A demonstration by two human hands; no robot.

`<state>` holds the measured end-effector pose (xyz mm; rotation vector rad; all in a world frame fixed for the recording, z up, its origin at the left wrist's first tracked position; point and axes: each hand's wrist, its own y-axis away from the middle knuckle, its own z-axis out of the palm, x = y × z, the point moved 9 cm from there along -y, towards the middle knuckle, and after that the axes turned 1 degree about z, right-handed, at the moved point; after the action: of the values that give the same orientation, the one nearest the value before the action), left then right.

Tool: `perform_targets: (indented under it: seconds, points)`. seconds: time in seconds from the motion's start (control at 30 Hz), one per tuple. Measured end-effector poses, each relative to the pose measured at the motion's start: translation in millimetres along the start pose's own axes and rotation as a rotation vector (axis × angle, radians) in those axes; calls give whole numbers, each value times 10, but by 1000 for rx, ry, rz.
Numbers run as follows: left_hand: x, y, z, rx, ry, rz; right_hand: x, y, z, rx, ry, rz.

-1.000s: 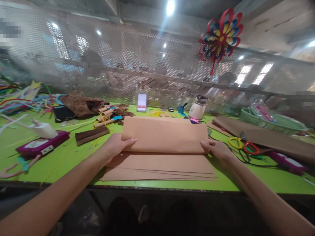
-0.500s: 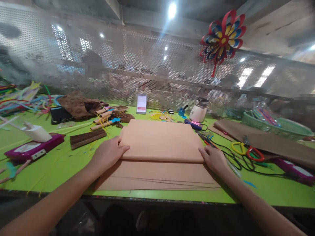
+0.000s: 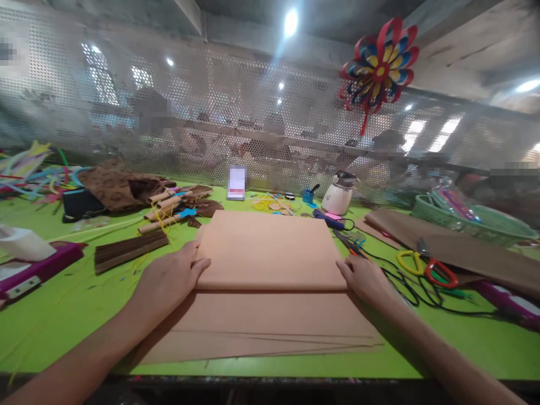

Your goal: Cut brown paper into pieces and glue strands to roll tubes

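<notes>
A tan paper sheet (image 3: 270, 250) lies folded over on a stack of the same tan sheets (image 3: 270, 329) on the green table (image 3: 76, 304). My left hand (image 3: 169, 278) rests at the left end of the fold, fingers stretched flat onto the paper. At the right end my right hand (image 3: 365, 278) lies flat in the same way. Neither hand grips anything; both press along the fold's near edge.
Yellow and red scissors (image 3: 426, 267) and black cables lie right of my right hand, by brown sheets (image 3: 464, 242) and a green basket (image 3: 476, 216). Brown strips (image 3: 126, 250), paper tubes (image 3: 169, 205) and a magenta device (image 3: 37, 267) lie left. A white pot (image 3: 338, 194) and phone (image 3: 237, 182) stand behind.
The raised upper half of the sheet has come down flat onto the stack. Both hands went from gripping its ends to lying flat at the fold.
</notes>
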<state>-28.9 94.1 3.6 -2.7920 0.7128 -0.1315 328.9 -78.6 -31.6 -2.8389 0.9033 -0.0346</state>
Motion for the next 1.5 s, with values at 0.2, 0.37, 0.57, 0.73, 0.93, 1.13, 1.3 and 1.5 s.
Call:
perform_targets:
  seconds: [0.2,0.37,0.57,0.73,0.93,1.13,1.3,1.5]
  points:
    - [50,-47,19,-91,-64,-1,-12,15,25,-44,87,39]
    - [69,-66,58,-108,-71,52,-65,102,-10,-37,168,58]
    - [81,-61,76,-114,-101,78,-99,149,-55,-11,176,49]
    - [86,-42,63,-133,-105,71,-51,66,7,-58,138,38]
    - [68,-42,90,-153,-122,56,-92,109,-29,-67,146,37]
    - [73,-21,74,-143,-109,43,-151,151,-32,-80,189,7]
    - [106,15,11,-134,-79,49,-135,148,53,-87,200,-12]
    - [99,26,11,-166,-69,24,-126,145,66,-75,184,-26]
